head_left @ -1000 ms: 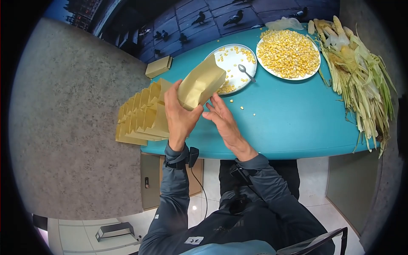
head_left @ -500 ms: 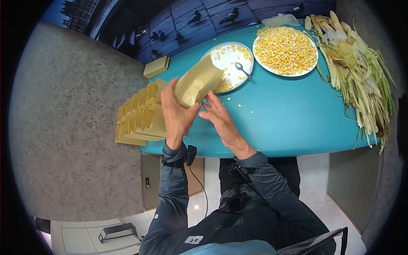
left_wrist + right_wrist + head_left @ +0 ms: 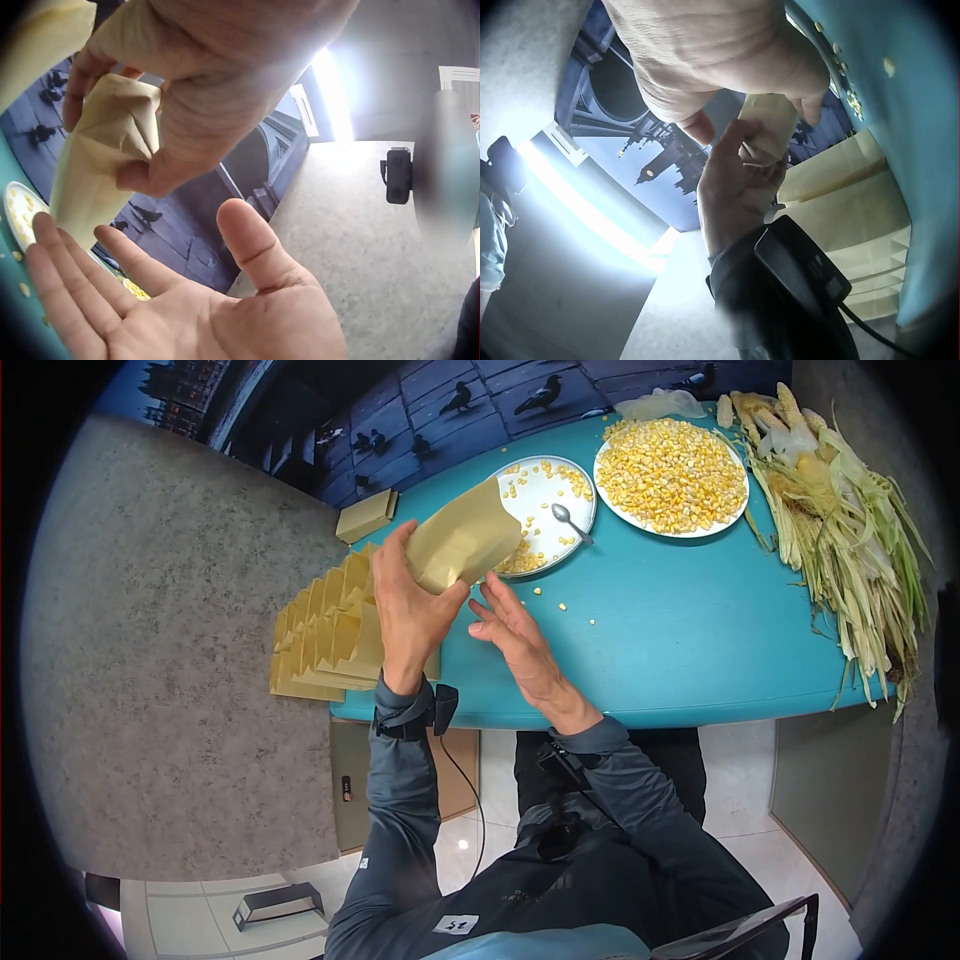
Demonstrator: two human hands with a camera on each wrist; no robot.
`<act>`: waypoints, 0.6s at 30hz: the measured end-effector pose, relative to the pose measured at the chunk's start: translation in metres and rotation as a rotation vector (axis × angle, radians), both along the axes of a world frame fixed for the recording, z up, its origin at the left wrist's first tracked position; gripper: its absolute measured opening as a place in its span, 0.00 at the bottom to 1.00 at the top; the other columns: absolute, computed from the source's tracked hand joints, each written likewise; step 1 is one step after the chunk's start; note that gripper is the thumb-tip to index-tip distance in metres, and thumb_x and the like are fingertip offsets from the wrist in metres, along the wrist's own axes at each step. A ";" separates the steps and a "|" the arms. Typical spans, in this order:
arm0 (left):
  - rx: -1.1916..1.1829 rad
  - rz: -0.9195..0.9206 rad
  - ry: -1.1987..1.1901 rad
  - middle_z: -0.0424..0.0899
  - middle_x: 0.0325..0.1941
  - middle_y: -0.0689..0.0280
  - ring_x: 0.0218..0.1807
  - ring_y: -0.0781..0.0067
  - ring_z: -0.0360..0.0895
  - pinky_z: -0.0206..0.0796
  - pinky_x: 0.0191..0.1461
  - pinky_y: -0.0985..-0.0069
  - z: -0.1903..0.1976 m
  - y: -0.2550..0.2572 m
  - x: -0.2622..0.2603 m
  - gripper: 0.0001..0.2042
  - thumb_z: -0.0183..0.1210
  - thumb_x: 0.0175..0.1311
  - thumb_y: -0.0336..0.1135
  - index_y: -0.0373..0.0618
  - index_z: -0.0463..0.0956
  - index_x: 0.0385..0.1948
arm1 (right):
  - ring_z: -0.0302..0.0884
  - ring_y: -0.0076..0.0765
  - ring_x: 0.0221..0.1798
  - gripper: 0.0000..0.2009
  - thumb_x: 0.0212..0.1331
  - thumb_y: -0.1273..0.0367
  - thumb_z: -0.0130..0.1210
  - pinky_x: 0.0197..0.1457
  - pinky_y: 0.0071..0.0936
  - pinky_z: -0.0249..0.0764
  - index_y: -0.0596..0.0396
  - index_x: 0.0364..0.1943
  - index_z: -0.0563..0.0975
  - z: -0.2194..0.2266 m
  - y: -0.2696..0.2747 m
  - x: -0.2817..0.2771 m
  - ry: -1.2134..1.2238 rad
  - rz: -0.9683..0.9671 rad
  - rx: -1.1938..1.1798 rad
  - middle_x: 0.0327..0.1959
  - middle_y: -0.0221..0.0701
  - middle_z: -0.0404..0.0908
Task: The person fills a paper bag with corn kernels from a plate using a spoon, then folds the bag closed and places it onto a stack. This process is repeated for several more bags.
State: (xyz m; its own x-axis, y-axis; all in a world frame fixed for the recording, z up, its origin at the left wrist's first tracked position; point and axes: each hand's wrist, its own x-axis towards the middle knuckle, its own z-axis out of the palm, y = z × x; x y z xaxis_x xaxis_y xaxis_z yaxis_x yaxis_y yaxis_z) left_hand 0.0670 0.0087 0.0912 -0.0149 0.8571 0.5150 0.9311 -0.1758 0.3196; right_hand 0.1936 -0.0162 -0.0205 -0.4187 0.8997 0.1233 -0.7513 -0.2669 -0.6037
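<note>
A tan paper bag [image 3: 465, 538] is gripped near its lower end by my left hand [image 3: 412, 605], thumb on one side and fingers on the other. The bag tilts up and to the right, over the left edge of a white plate [image 3: 548, 530] with scattered kernels and a spoon [image 3: 572, 525]. Close to the bag's lower right, my right hand [image 3: 525, 650] is held with fingers extended and palm bare. In the left wrist view, the bag [image 3: 97, 165] shows creases at the gripped end, and the right hand [image 3: 217, 322] is below it, holding nothing.
Rows of standing paper bags [image 3: 325, 635] line the table's left end, with a folded bag stack [image 3: 367, 517] behind them. A plate heaped with corn kernels [image 3: 672, 477] is at the back. Husks [image 3: 845, 550] lie at the right. Several loose kernels dot the teal table [image 3: 680, 640].
My left hand has moved slightly left and up with the bag, which now leans more to the right. The right hand has barely moved; the head view has shifted slightly.
</note>
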 end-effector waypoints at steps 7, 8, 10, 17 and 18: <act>0.009 -0.002 0.033 0.79 0.61 0.48 0.67 0.44 0.74 0.70 0.70 0.54 0.007 0.011 0.000 0.40 0.75 0.48 0.33 0.37 0.72 0.68 | 0.50 0.55 0.89 0.48 0.70 0.65 0.59 0.88 0.45 0.51 0.66 0.86 0.42 0.000 0.000 0.000 -0.014 -0.001 -0.005 0.89 0.59 0.42; -0.013 0.011 0.026 0.79 0.62 0.48 0.67 0.44 0.74 0.70 0.70 0.54 0.009 0.012 0.002 0.39 0.75 0.47 0.33 0.37 0.72 0.67 | 0.50 0.55 0.89 0.48 0.70 0.65 0.59 0.88 0.45 0.51 0.66 0.86 0.42 -0.001 -0.001 -0.001 -0.014 -0.003 -0.006 0.89 0.59 0.42; -0.007 0.013 0.022 0.79 0.62 0.48 0.67 0.45 0.74 0.70 0.70 0.54 0.009 0.016 0.003 0.39 0.74 0.47 0.32 0.37 0.72 0.67 | 0.50 0.55 0.89 0.48 0.70 0.65 0.59 0.88 0.45 0.51 0.66 0.86 0.42 -0.001 0.000 -0.001 -0.014 -0.003 -0.006 0.89 0.59 0.42; 0.035 -0.007 0.057 0.79 0.62 0.50 0.68 0.45 0.74 0.70 0.71 0.55 0.008 0.024 0.001 0.38 0.72 0.46 0.31 0.39 0.73 0.66 | 0.50 0.54 0.89 0.48 0.69 0.64 0.59 0.88 0.44 0.50 0.67 0.86 0.43 0.000 -0.001 0.000 -0.015 -0.008 -0.004 0.89 0.58 0.43; 0.034 -0.008 0.058 0.79 0.62 0.50 0.68 0.45 0.74 0.70 0.71 0.55 0.009 0.025 0.002 0.38 0.72 0.46 0.31 0.39 0.73 0.66 | 0.50 0.54 0.89 0.48 0.69 0.64 0.59 0.88 0.44 0.50 0.67 0.86 0.43 0.001 -0.001 0.000 -0.014 -0.010 -0.005 0.89 0.58 0.43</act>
